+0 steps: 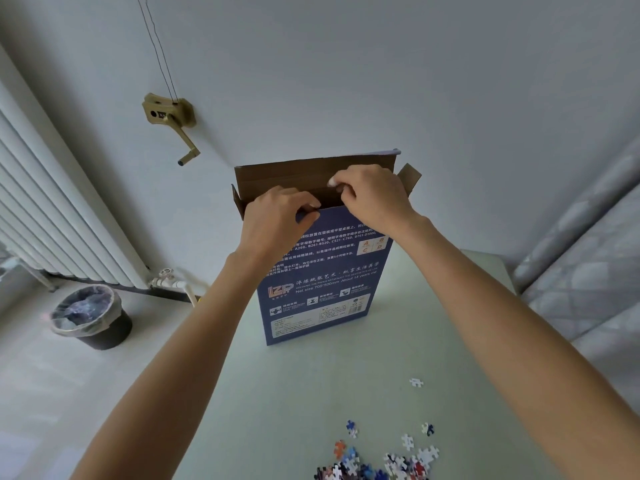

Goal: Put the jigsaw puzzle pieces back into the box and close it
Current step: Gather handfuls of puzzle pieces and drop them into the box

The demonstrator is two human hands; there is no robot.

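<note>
Both hands work at the open top of the box (322,271). The left hand (273,216) has its grip clamped on the near top edge of the blue panel, fingers curled over the rim and thumb against the printed face. The right hand (372,192) sits just beside it, a little farther and higher, its grip pinching the brown inner cardboard at the mouth, fingertips bent into the opening. The two hands are close together but apart.

The box stands upright on its narrow end at the far middle of the pale bench (277,393), its blue back with white print facing the camera. Its brown lid flap (294,174) stands up behind the hands, and small side flaps stick out at the left and right of the mouth.

The jigsaw puzzle pieces (377,462) lie loose on the near right part of the bench, well apart from the box: a cluster at the near edge of the view, with a few scattered singles and one white piece (416,382) lying alone farther toward the box.

On the floor to the left stands a dark waste bin (91,315) with a plastic liner, near a white radiator (52,209). A brass-coloured hand crank (169,116) is fixed to the far wall. A patterned mattress (588,265) lies at the right.
</note>
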